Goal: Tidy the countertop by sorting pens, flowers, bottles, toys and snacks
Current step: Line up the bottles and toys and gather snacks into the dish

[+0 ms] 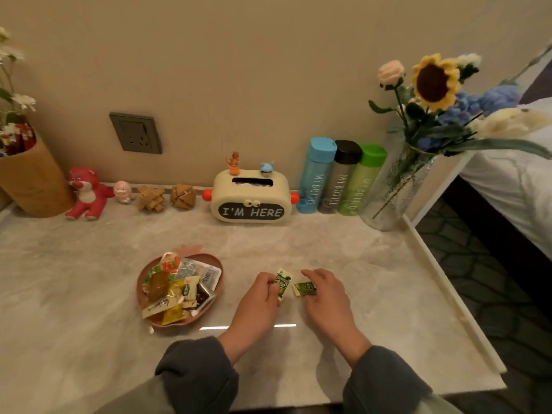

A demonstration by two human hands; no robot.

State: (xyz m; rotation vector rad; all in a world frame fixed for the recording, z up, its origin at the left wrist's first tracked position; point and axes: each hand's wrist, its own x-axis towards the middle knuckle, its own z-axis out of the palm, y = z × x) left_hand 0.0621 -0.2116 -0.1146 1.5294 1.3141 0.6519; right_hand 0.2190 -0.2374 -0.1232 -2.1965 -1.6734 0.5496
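Observation:
My left hand (259, 297) pinches a small green snack packet (282, 282) just above the marble countertop (89, 264). Right of it, my right hand (325, 294) grips a second green snack packet (304, 288) at the counter surface. A pink strawberry-shaped plate (216, 264) to the left holds several wrapped snacks (173, 289). Along the back wall stand a red bear toy (86, 192), a small pink figure (122, 191), two wooden puzzles (150, 198), and blue (316, 174), black (340, 177) and green (363, 180) bottles.
A cream tissue box reading "I'M HERE" (251, 197) sits at the back middle. A glass vase of knitted flowers (397, 186) stands at the back right, near the counter's right edge. A brown holder with pens and daisies (28, 174) is at the far left. A wall socket (136, 132) is behind.

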